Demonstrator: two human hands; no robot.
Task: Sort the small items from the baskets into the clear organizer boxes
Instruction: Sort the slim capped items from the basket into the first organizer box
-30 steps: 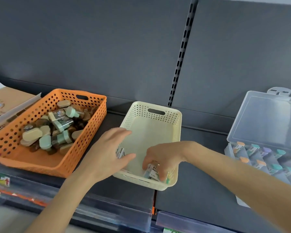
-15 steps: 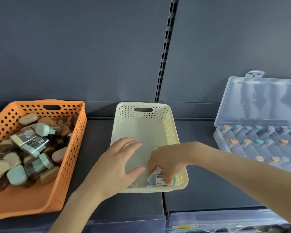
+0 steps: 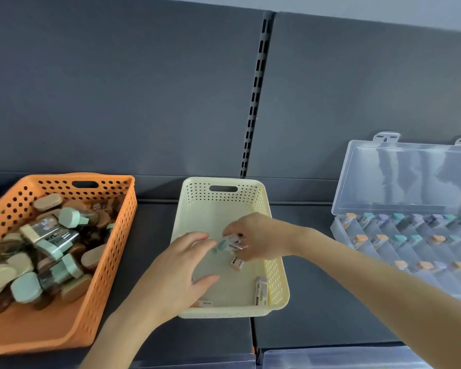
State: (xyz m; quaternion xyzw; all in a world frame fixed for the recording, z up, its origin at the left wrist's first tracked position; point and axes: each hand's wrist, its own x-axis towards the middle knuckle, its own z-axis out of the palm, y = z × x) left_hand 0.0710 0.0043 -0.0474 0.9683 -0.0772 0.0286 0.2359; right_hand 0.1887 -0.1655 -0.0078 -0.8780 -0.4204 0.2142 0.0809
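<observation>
Right hand (image 3: 258,235) is curled over the middle of the cream basket (image 3: 276,278), its fingertips pinching a little cluster of small items (image 3: 233,242) — wrapped pieces with pale coloured ends, lifted just clear of the basket floor. Left hand (image 3: 176,275) hovers beside it over the same basket, fingers loosely spread, with nothing visible in its grasp.

Three more lie in the basket: a loose piece (image 3: 237,263) just under the right hand, a purple-ended one (image 3: 260,290) against the right wall, and a labelled one (image 3: 205,303) at the front wall, partly hidden by the left hand.

These look light, stiff and smooth-wrapped — easy to lift, but likely to slip from a bundled grip. Each is probably best taken across its long sides between thumb and forefinger, and a piece lying against a wall nudged away from it first.

Well to the right on the shelf (image 3: 317,302), the clear organizer box (image 3: 337,230) stands with its lid (image 3: 410,177) up, many compartments already filled. To the left, the orange basket (image 3: 109,262) holds a heap of larger pieces.
</observation>
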